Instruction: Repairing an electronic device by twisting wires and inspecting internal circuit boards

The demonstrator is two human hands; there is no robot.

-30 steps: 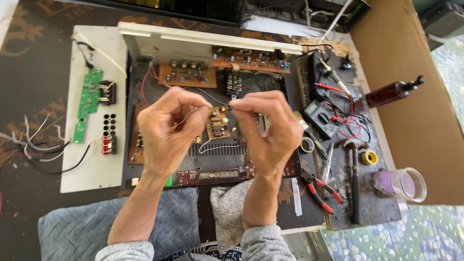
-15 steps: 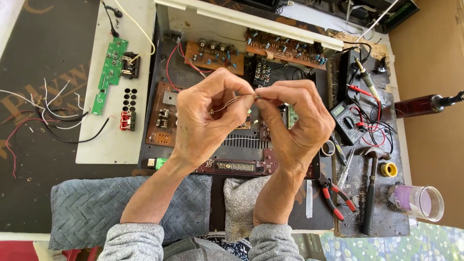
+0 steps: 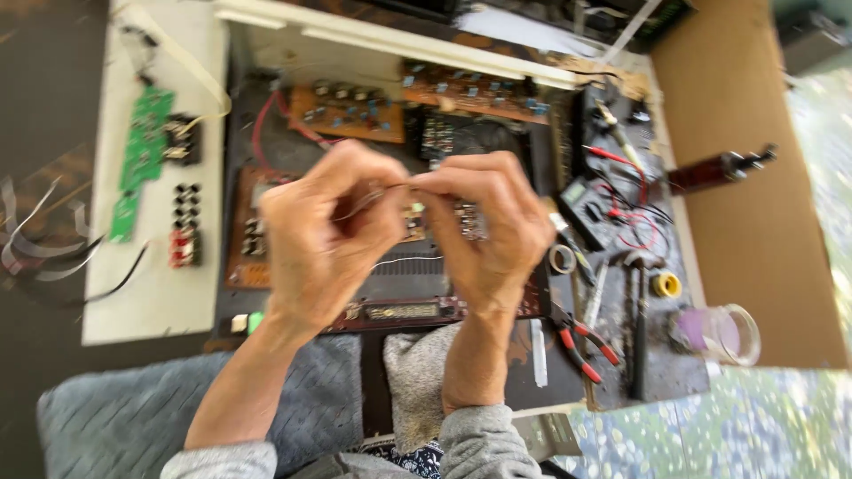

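My left hand (image 3: 328, 235) and my right hand (image 3: 493, 231) are raised together over an opened electronic chassis (image 3: 390, 293). Both pinch a thin wire (image 3: 390, 188) between thumb and fingertips, and the fingertips almost touch. The wire is short and pale, partly hidden by my fingers. Below the hands lie brown circuit boards (image 3: 351, 111) with small components and a red wire (image 3: 266, 124). A dark front panel (image 3: 399, 310) runs along the near edge of the chassis.
A green circuit board (image 3: 138, 160) lies on a white panel (image 3: 151, 284) at left. At right are red-handled pliers (image 3: 581, 346), a multimeter (image 3: 590, 204), a yellow spool (image 3: 664, 284), a clear cup (image 3: 723, 333) and a brown board (image 3: 737, 204). Grey cloth (image 3: 133, 408) covers the near edge.
The camera view has shifted slightly and blurred. My hands stay together on the wire, having closed in from a wider spacing a second ago.
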